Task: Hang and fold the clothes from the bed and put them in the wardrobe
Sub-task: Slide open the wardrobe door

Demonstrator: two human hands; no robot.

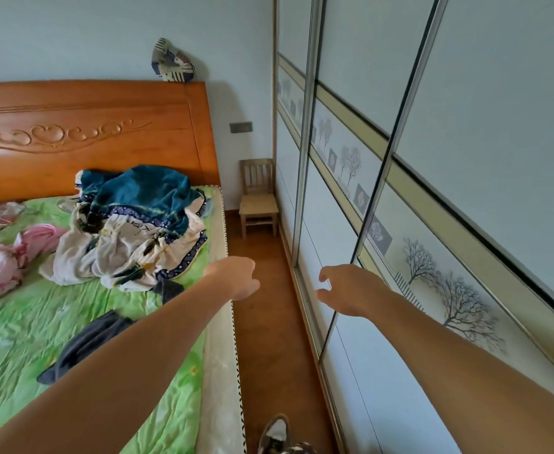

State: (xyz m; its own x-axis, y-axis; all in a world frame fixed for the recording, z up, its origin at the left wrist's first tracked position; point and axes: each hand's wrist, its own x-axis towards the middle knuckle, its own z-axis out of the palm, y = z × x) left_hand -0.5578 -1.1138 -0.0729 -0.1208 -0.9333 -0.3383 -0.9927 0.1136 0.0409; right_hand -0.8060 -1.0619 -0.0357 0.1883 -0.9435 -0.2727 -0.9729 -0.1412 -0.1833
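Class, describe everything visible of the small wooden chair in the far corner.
The chair is small, of pale wood, with a vertically slatted back, a flat seat and straight legs joined by rails. It stands upright on the brown floor, in the corner between wall and wardrobe, beside the head end of the bed. Whether it touches the wardrobe is unclear.

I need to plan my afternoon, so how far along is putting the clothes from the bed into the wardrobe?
Done: nothing visible. The blue and cream heap, pink garment and dark grey garment lie unfolded on the bed. In hand: the left hand and right hand hold nothing; the right reaches toward the wardrobe door, which looks closed. Left: hang, fold and store everything.
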